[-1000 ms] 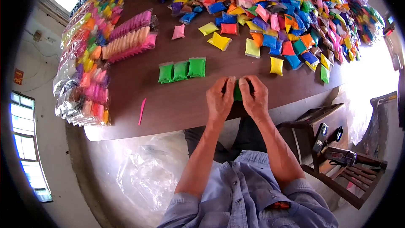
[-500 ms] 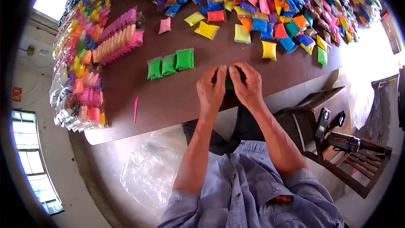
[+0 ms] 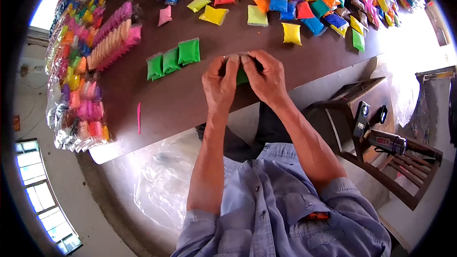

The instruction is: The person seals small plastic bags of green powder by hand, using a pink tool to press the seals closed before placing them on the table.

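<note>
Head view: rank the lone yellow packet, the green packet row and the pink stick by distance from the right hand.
1. Lone yellow packet, just beyond the right hand.
2. Green packet row, to the left.
3. Pink stick, farthest left.

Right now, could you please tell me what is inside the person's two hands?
A green packet shows between the left hand and right hand, over the brown table. Only a sliver is visible; the fingers cover the rest.
</note>
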`<action>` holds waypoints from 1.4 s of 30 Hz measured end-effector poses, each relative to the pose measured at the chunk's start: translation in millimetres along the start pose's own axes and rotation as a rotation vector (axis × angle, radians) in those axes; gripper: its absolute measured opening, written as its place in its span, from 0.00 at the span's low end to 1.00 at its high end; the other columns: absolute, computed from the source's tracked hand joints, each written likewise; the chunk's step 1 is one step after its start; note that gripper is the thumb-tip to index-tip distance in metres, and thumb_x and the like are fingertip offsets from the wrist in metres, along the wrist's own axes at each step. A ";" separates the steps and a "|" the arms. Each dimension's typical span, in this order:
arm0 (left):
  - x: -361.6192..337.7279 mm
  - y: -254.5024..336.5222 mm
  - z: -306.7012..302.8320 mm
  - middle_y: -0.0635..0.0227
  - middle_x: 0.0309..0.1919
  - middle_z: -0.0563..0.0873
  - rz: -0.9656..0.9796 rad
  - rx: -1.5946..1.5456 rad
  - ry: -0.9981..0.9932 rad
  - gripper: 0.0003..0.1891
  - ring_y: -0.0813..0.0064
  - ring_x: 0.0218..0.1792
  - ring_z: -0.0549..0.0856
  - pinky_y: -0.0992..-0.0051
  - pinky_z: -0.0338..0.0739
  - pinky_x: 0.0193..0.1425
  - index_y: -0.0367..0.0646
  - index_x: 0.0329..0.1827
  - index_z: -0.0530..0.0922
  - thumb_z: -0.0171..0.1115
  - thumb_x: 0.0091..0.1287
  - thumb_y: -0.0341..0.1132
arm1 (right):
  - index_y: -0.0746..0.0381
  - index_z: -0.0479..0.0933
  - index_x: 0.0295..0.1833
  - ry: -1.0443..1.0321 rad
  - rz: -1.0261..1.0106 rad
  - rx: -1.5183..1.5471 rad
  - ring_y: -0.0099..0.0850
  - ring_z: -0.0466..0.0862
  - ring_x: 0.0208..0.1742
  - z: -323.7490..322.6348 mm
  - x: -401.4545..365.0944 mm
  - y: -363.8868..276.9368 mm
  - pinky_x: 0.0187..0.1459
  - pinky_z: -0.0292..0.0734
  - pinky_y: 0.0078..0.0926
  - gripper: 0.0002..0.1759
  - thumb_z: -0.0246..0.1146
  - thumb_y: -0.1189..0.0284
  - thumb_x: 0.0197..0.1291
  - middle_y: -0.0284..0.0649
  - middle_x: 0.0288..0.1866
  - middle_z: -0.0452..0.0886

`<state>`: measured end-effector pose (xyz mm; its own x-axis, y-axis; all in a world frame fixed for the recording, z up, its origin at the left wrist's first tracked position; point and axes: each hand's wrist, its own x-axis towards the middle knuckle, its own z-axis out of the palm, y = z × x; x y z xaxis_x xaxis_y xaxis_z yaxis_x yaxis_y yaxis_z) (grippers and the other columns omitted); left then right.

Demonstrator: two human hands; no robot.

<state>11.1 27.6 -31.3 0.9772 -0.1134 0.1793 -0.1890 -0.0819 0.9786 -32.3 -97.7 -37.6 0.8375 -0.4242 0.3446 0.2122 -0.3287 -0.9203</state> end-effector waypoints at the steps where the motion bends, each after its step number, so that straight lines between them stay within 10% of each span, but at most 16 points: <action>1: 0.1 -3.0 -0.8 0.75 0.25 0.78 0.012 0.016 -0.004 0.13 0.86 0.31 0.72 0.76 0.70 0.33 0.32 0.41 0.84 0.69 0.76 0.37 | 0.66 0.84 0.50 -0.015 -0.008 -0.042 0.41 0.88 0.36 -0.8 0.2 -1.1 0.38 0.81 0.33 0.09 0.67 0.72 0.72 0.50 0.40 0.87; 17: -2.1 0.7 0.2 0.57 0.24 0.80 0.123 0.231 -0.046 0.17 0.68 0.24 0.73 0.66 0.71 0.32 0.34 0.35 0.80 0.65 0.80 0.40 | 0.65 0.81 0.50 0.073 0.030 0.020 0.21 0.74 0.33 3.5 0.9 -3.5 0.37 0.76 0.26 0.09 0.64 0.69 0.78 0.35 0.32 0.80; 20: -0.9 -3.5 -0.7 0.54 0.23 0.79 0.200 0.313 -0.015 0.19 0.63 0.23 0.72 0.64 0.70 0.30 0.34 0.33 0.78 0.65 0.80 0.40 | 0.64 0.79 0.49 0.063 -0.033 -0.053 0.29 0.82 0.30 3.7 1.9 -1.6 0.34 0.77 0.29 0.08 0.64 0.70 0.78 0.44 0.33 0.83; 24: -2.6 -2.5 1.0 0.57 0.23 0.80 0.164 0.274 -0.027 0.18 0.68 0.23 0.72 0.65 0.71 0.30 0.34 0.34 0.80 0.66 0.80 0.41 | 0.65 0.78 0.49 0.042 -0.049 -0.073 0.29 0.81 0.30 3.0 1.5 0.5 0.33 0.77 0.29 0.08 0.64 0.70 0.78 0.44 0.33 0.83; 26: -4.7 1.7 2.1 0.73 0.26 0.76 0.029 0.175 -0.079 0.19 0.82 0.31 0.69 0.73 0.66 0.32 0.35 0.38 0.81 0.64 0.82 0.43 | 0.65 0.78 0.49 0.112 -0.019 -0.003 0.27 0.80 0.30 5.5 -1.1 3.4 0.33 0.77 0.30 0.10 0.64 0.68 0.79 0.45 0.32 0.81; 42: -3.9 0.7 -0.6 0.58 0.26 0.82 0.089 0.241 -0.045 0.16 0.75 0.27 0.74 0.69 0.73 0.33 0.34 0.44 0.85 0.65 0.80 0.41 | 0.64 0.74 0.41 0.004 0.036 -0.052 0.32 0.73 0.24 6.1 2.5 3.8 0.27 0.70 0.33 0.19 0.60 0.60 0.82 0.46 0.24 0.73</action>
<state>7.2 28.6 -31.2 0.9513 -0.1748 0.2540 -0.2973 -0.3021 0.9057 -26.3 -94.8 -41.4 0.8420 -0.4402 0.3119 0.1550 -0.3564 -0.9214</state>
